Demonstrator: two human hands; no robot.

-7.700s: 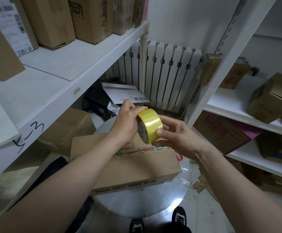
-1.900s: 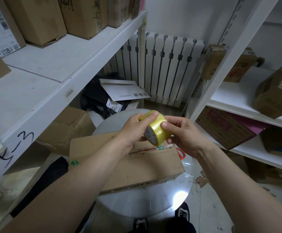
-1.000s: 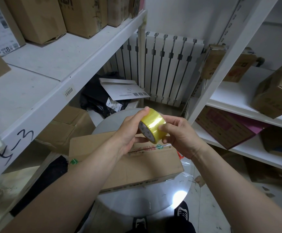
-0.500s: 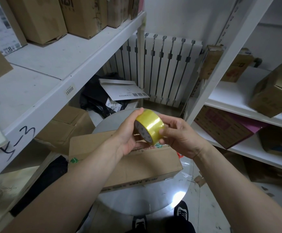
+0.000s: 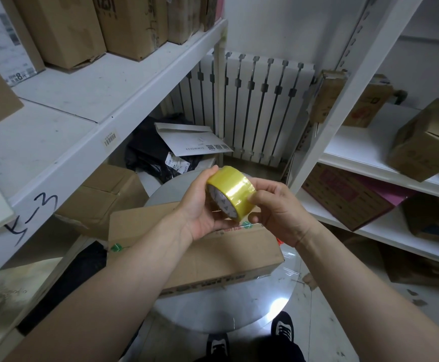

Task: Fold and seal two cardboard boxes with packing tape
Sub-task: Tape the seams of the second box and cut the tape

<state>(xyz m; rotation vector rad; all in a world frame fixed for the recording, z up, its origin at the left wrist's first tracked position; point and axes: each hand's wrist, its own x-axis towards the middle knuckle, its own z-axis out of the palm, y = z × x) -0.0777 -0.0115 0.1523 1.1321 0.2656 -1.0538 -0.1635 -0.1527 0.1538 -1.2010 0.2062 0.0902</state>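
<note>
Both hands hold a roll of yellow tape (image 5: 230,192) in the air above a flat cardboard box (image 5: 213,253). The left hand (image 5: 204,209) cups the roll from the left and below, fingers curled around its printed white core side and thumb up along the top edge. The right hand (image 5: 278,209) is closed on the roll's right side, its fingertips pressed on the glossy outer band; whether a loose tape end is pinched there cannot be told. The roll is tilted, its open face turned toward the left hand. The box lies folded on a round grey desk (image 5: 239,307), one long edge toward the person, a green mark near its left corner and red print partly hidden under the hands. A bright spot of reflected light shows on the desk's near right rim. Two black shoes with white laces (image 5: 282,329) stand on the floor just beside the desk's near edge. To the left runs a white shelf (image 5: 64,121) loaded with brown cartons, a barcode sticker and handwritten marks on its front edge; under it sits another carton (image 5: 103,197). Behind the desk lie a black bag (image 5: 147,152) and a white envelope (image 5: 192,139), in front of a white radiator (image 5: 252,108). To the right, a second white shelf (image 5: 370,152) carries several more cartons, some tilted, and a dark red box with a pink flap on the lower level.
</note>
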